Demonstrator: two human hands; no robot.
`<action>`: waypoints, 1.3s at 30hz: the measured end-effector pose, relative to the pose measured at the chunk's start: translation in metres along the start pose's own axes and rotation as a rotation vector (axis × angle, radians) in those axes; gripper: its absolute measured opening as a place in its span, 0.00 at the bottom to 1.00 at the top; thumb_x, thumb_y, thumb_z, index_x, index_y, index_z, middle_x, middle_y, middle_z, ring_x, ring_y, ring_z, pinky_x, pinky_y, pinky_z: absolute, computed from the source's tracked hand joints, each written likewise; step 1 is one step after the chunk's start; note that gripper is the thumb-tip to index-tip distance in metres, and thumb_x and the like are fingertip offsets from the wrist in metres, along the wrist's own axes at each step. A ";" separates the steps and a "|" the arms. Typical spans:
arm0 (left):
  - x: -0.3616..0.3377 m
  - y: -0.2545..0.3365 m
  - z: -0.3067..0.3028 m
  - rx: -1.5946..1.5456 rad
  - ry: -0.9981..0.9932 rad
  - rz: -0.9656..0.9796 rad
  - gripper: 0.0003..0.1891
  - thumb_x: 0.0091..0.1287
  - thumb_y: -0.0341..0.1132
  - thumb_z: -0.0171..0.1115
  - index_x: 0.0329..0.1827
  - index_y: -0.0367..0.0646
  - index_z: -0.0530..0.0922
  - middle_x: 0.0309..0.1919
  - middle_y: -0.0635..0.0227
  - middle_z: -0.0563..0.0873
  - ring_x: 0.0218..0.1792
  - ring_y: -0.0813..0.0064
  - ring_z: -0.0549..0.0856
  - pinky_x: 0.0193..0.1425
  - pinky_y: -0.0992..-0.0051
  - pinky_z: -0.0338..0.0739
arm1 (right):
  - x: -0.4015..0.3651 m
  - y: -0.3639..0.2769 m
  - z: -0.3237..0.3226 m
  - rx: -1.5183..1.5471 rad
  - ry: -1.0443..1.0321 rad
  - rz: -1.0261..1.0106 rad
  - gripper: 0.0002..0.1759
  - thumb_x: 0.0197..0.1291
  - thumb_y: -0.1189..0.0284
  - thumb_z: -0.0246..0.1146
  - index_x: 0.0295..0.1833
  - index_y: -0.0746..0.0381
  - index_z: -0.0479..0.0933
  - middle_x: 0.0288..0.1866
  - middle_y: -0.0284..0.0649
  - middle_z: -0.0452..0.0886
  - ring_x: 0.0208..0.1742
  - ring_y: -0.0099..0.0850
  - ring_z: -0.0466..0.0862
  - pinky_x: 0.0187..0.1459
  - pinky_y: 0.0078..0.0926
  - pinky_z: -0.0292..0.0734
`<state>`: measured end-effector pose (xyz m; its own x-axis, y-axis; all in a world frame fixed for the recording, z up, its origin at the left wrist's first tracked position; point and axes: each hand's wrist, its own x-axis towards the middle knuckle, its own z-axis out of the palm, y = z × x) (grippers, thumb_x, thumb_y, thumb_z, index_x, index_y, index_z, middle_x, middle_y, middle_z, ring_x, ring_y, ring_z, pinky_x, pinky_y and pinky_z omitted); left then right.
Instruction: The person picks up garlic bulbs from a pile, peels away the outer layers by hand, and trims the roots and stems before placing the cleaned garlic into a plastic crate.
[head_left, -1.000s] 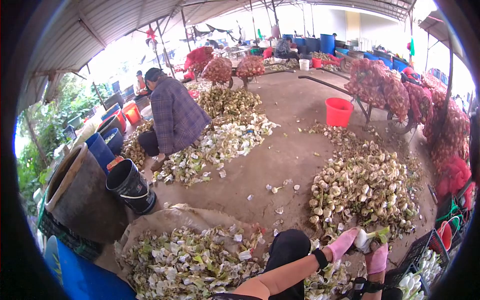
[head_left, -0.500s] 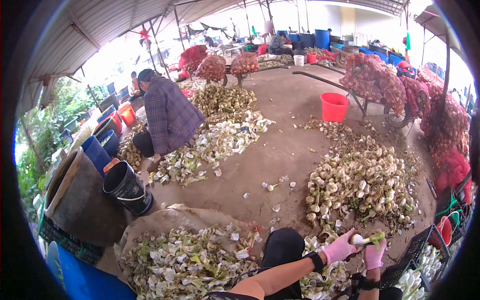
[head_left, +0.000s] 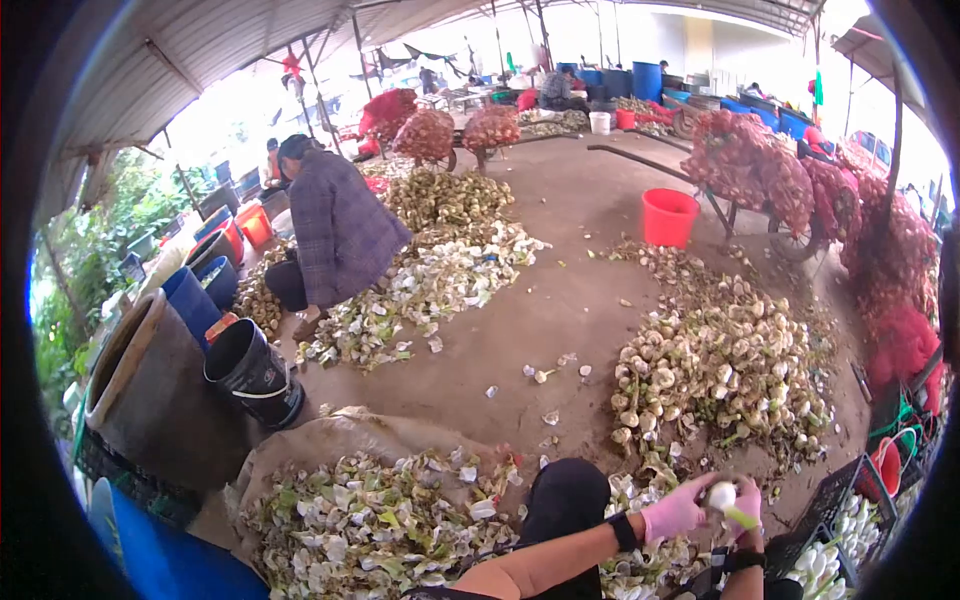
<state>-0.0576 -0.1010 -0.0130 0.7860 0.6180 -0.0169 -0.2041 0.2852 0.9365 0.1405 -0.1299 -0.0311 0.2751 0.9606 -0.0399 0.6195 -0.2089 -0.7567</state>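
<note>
Both my hands wear pink gloves and meet at the lower right of the head view. A white garlic bulb [head_left: 721, 494] with a pale green stem is between them. My left hand [head_left: 675, 512] closes on the bulb from the left, its fingertips blurred. My right hand [head_left: 748, 503] is curled round its right side, and the green stem points down and right across it. Just beyond my hands lies a heap of unpeeled garlic [head_left: 715, 370]. Black crates of peeled white garlic [head_left: 820, 565] stand at my right.
Peelings [head_left: 360, 530] cover a sheet to my left. A black bucket [head_left: 255, 375], a large vat [head_left: 165, 390] and a blue barrel [head_left: 165, 545] line the left side. A person [head_left: 335, 220] crouches by another garlic heap. A red bucket [head_left: 669, 217] and loaded carts [head_left: 745, 165] are farther off.
My hands have come closer together round the garlic bulb. The bulb has turned, so its green stem now points down and right instead of up and right.
</note>
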 end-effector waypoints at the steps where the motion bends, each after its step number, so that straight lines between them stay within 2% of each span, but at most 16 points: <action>1: 0.001 -0.003 -0.004 0.002 0.039 -0.005 0.43 0.51 0.11 0.55 0.74 0.44 0.59 0.57 0.66 0.78 0.52 0.79 0.76 0.54 0.81 0.73 | -0.007 -0.001 -0.003 0.038 0.023 -0.161 0.24 0.44 0.71 0.71 0.49 0.67 0.78 0.43 0.41 0.83 0.43 0.29 0.83 0.45 0.28 0.77; 2: 0.004 -0.005 -0.007 0.012 0.077 -0.004 0.43 0.51 0.12 0.56 0.74 0.44 0.59 0.57 0.65 0.78 0.53 0.78 0.77 0.55 0.81 0.73 | -0.011 -0.007 -0.005 0.077 0.052 -0.328 0.29 0.44 0.70 0.72 0.54 0.69 0.77 0.49 0.42 0.82 0.49 0.31 0.83 0.52 0.27 0.76; 3: 0.005 -0.005 -0.010 0.060 0.144 -0.043 0.41 0.51 0.13 0.56 0.73 0.43 0.61 0.55 0.66 0.79 0.52 0.77 0.78 0.55 0.79 0.73 | -0.024 -0.038 -0.009 0.683 -0.127 -0.098 0.32 0.46 0.69 0.73 0.58 0.71 0.74 0.57 0.44 0.79 0.57 0.32 0.80 0.61 0.28 0.71; 6: 0.008 -0.012 -0.010 0.284 0.259 0.088 0.38 0.52 0.15 0.59 0.71 0.42 0.63 0.52 0.66 0.80 0.50 0.77 0.79 0.52 0.79 0.75 | -0.024 -0.042 -0.020 0.754 -0.212 -0.066 0.31 0.49 0.71 0.72 0.58 0.71 0.74 0.55 0.44 0.80 0.54 0.31 0.81 0.59 0.27 0.73; 10: 0.003 0.011 -0.012 0.144 0.178 -0.031 0.36 0.53 0.18 0.63 0.69 0.40 0.66 0.50 0.68 0.81 0.48 0.80 0.79 0.50 0.80 0.75 | -0.033 -0.066 -0.028 0.430 -0.088 -0.046 0.19 0.51 0.78 0.69 0.50 0.71 0.79 0.42 0.39 0.85 0.42 0.23 0.83 0.45 0.20 0.77; 13: 0.002 0.016 -0.013 0.056 0.087 -0.054 0.32 0.59 0.26 0.68 0.68 0.39 0.67 0.49 0.70 0.81 0.47 0.84 0.79 0.48 0.82 0.76 | -0.032 -0.069 -0.034 0.216 -0.068 -0.099 0.15 0.50 0.78 0.70 0.45 0.70 0.81 0.36 0.36 0.85 0.37 0.20 0.81 0.39 0.18 0.75; 15: 0.009 -0.001 -0.017 -0.107 0.092 -0.004 0.30 0.63 0.37 0.69 0.67 0.39 0.68 0.49 0.72 0.81 0.47 0.85 0.79 0.47 0.82 0.77 | -0.029 -0.068 -0.032 0.262 -0.065 -0.099 0.15 0.47 0.78 0.71 0.43 0.69 0.81 0.34 0.34 0.84 0.35 0.19 0.79 0.37 0.18 0.74; 18: 0.011 -0.017 -0.019 -0.324 0.087 -0.005 0.31 0.66 0.44 0.66 0.67 0.39 0.68 0.49 0.73 0.80 0.46 0.83 0.80 0.47 0.80 0.79 | -0.032 -0.080 -0.028 0.221 -0.008 -0.154 0.14 0.43 0.77 0.72 0.37 0.68 0.80 0.29 0.33 0.82 0.32 0.18 0.77 0.33 0.18 0.71; 22: 0.012 -0.018 -0.020 -0.441 0.070 -0.031 0.29 0.67 0.43 0.65 0.67 0.38 0.68 0.50 0.73 0.80 0.46 0.82 0.81 0.49 0.78 0.80 | -0.033 -0.088 -0.018 0.057 0.124 -0.248 0.13 0.39 0.76 0.72 0.29 0.66 0.74 0.23 0.34 0.77 0.27 0.19 0.73 0.29 0.22 0.68; 25: 0.006 -0.003 -0.020 -0.346 0.073 -0.119 0.27 0.68 0.42 0.63 0.65 0.38 0.69 0.51 0.71 0.81 0.45 0.81 0.82 0.49 0.77 0.81 | -0.036 -0.099 -0.020 0.092 0.079 -0.260 0.15 0.39 0.73 0.73 0.28 0.65 0.73 0.22 0.35 0.75 0.26 0.21 0.72 0.28 0.23 0.67; 28: 0.004 -0.004 -0.021 -0.518 0.061 -0.137 0.24 0.68 0.39 0.62 0.63 0.37 0.70 0.50 0.69 0.82 0.44 0.79 0.83 0.48 0.78 0.81 | -0.032 -0.087 -0.015 0.149 0.084 -0.234 0.16 0.39 0.70 0.73 0.29 0.65 0.74 0.21 0.35 0.75 0.25 0.21 0.71 0.28 0.23 0.67; 31: 0.010 -0.018 -0.027 -0.574 -0.049 -0.142 0.20 0.69 0.39 0.60 0.60 0.38 0.73 0.48 0.69 0.83 0.43 0.79 0.84 0.46 0.79 0.79 | -0.025 -0.071 -0.006 0.036 0.164 -0.276 0.15 0.40 0.69 0.72 0.28 0.65 0.74 0.21 0.36 0.76 0.25 0.21 0.72 0.27 0.24 0.67; 33: 0.003 -0.006 -0.023 -0.556 -0.268 -0.190 0.20 0.70 0.44 0.58 0.57 0.38 0.76 0.46 0.70 0.84 0.43 0.81 0.84 0.45 0.81 0.77 | -0.012 -0.038 0.000 -0.038 0.165 -0.238 0.14 0.42 0.70 0.72 0.28 0.65 0.73 0.21 0.37 0.77 0.25 0.21 0.73 0.27 0.24 0.68; 34: 0.001 -0.008 -0.020 -0.486 -0.218 -0.256 0.22 0.71 0.49 0.56 0.54 0.38 0.78 0.45 0.70 0.84 0.43 0.81 0.83 0.45 0.82 0.76 | -0.009 -0.034 0.002 -0.109 0.162 -0.206 0.14 0.43 0.70 0.71 0.27 0.65 0.73 0.21 0.38 0.78 0.25 0.22 0.75 0.27 0.25 0.69; 36: 0.002 -0.013 -0.018 -0.497 -0.245 -0.154 0.24 0.70 0.51 0.57 0.54 0.37 0.77 0.44 0.70 0.84 0.45 0.82 0.83 0.48 0.81 0.76 | -0.009 -0.032 0.006 -0.087 0.136 -0.152 0.13 0.43 0.71 0.71 0.27 0.65 0.72 0.21 0.39 0.78 0.24 0.22 0.75 0.26 0.26 0.69; 39: -0.012 0.020 -0.016 -0.602 -0.191 -0.224 0.24 0.66 0.48 0.63 0.57 0.38 0.75 0.44 0.71 0.83 0.47 0.81 0.82 0.52 0.79 0.76 | -0.017 -0.031 0.006 -0.015 0.187 -0.170 0.13 0.43 0.70 0.71 0.27 0.65 0.75 0.20 0.41 0.79 0.24 0.23 0.76 0.26 0.27 0.69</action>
<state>-0.0805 -0.0906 0.0006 0.9255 0.3713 -0.0742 -0.2701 0.7847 0.5579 0.1122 -0.1385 -0.0112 0.2962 0.9318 0.2098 0.6787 -0.0508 -0.7326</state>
